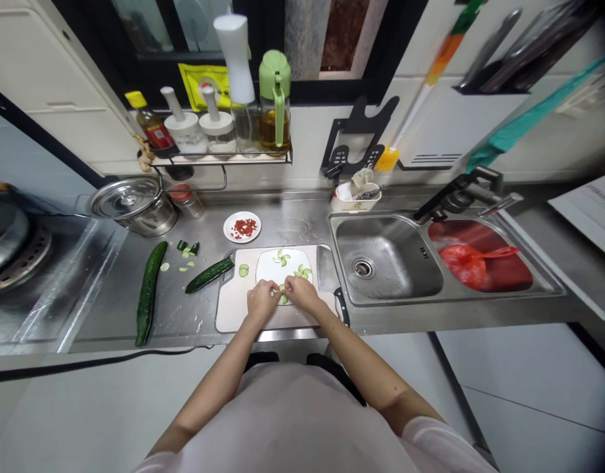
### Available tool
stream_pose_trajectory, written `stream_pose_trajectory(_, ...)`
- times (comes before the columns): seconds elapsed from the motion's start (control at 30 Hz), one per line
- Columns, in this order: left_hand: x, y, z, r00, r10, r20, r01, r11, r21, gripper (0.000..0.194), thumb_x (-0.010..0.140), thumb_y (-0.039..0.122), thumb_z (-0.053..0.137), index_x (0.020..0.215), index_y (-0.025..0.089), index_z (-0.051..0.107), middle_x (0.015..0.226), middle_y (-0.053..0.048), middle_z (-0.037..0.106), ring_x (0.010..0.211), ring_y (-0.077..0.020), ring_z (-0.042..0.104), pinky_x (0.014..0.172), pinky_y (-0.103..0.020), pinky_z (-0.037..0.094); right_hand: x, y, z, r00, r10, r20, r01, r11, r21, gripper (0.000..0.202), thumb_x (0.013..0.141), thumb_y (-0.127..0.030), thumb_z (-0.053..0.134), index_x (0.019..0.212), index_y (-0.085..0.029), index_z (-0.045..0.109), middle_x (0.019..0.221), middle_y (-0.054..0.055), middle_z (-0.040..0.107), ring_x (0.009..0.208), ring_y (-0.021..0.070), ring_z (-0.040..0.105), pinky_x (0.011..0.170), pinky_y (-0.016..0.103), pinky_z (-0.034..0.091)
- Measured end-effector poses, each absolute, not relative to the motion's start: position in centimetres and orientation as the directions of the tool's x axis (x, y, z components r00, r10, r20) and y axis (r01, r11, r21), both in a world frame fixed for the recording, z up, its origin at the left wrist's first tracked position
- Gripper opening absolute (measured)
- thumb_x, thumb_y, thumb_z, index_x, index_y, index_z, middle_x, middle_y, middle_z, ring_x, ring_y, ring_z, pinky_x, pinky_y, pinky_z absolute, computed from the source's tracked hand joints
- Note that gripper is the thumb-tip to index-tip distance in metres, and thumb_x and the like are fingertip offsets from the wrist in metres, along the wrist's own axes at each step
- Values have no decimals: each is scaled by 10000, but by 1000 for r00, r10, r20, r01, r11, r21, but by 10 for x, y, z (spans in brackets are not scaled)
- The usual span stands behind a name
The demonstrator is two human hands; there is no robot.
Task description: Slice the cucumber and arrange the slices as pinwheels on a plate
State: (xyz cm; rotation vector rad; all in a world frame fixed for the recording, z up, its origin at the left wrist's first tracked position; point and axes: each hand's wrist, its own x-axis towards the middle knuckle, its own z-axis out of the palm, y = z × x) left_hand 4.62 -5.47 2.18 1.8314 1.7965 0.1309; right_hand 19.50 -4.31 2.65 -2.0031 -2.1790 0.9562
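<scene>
Both hands meet over the near side of a square white plate [265, 268], which rests on a cutting board [233, 315]. My left hand [263, 299] and my right hand [302, 293] pinch at green cucumber slices [282, 297] between them. Fanned cucumber slices also lie at the plate's far side and right side. A small stack of cucumber slices [244, 270] sits on the board left of the plate. A cut cucumber [208, 275] leans its end onto the board's left edge. Right of the board lies a knife [341, 307], its black handle toward me.
A whole cucumber [150, 292] and scraps [188, 249] lie to the left. Behind the board is a small plate of red bits [242, 226]. A steel pot [134, 203] stands at the back left. On the right, the double sink [388, 259] holds a red bag [462, 265].
</scene>
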Motion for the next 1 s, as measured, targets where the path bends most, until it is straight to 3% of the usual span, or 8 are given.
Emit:
stream_pose_trajectory(0.47,46,-55,23,98,947,-306,886,57,460,172,868,332,576,974,255,688,996,-32,641,949,-193,596,829,-309,386,195,-44,25,-163,913,-375,884,-34,-467,70,853,-229,585,899,-197,626,933,39,659,831,155,535,612,245,274)
stream_pose_trajectory(0.73,45,-57,24,146,943,-298,887,8,462,262,907,356,528,1102,335,701,1056,-31,630,1016,-205,591,872,-331,375,195,-44,28,-159,907,-390,888,-41,-458,80,863,-253,593,916,-201,622,964,41,658,862,159,545,619,240,274)
stream_pose_trajectory(1.0,46,-59,26,153,945,-289,907,-18,421,308,928,371,496,1172,346,682,1072,-48,629,1018,-214,586,891,-354,358,194,-43,28,-153,906,-394,901,-36,-432,71,872,-252,583,920,-211,617,973,37,661,882,161,557,624,241,280)
